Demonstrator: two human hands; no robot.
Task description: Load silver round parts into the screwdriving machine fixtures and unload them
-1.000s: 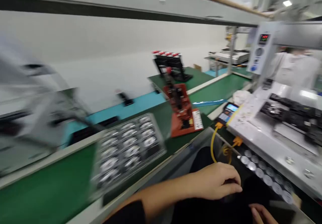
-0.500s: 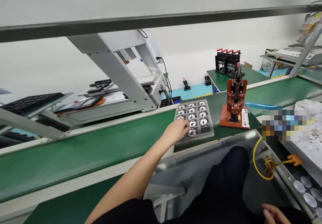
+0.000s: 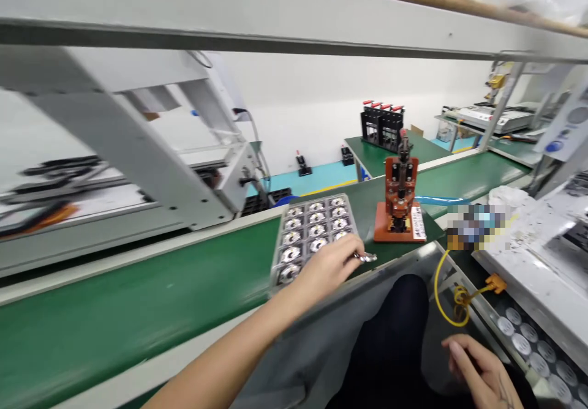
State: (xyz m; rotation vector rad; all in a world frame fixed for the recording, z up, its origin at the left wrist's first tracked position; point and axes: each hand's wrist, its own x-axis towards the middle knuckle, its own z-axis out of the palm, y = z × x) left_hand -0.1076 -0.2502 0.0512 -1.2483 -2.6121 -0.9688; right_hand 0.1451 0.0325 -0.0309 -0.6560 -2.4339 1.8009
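My left hand (image 3: 333, 262) is closed in a pinch on a small silver part (image 3: 367, 258), held just over the front right corner of a clear plastic tray (image 3: 274, 277). In the tray's pockets sit several round silver parts with white rings and dark centres. My wrist and hand hide the tray's near right pockets. Right of the tray, on the bench, stands a red-brown toggle press fixture (image 3: 400, 204) with a labelled base. Low on the right, my right hand (image 3: 480, 372) hovers near my leg, fingers loosely bent and apart, with nothing visible in it.
A green conveyor belt (image 3: 151, 329) runs across in front of me. At right are a white machine surface (image 3: 542, 256), a yellow cable (image 3: 438, 299) and a tray of round discs (image 3: 521, 343). Black clamp fixtures (image 3: 382, 126) stand on a table behind. A shelf beam (image 3: 275, 14) spans overhead.
My left hand has lifted a silver part from the tray and moved right with it. My right hand has risen further into view. The view has turned right.
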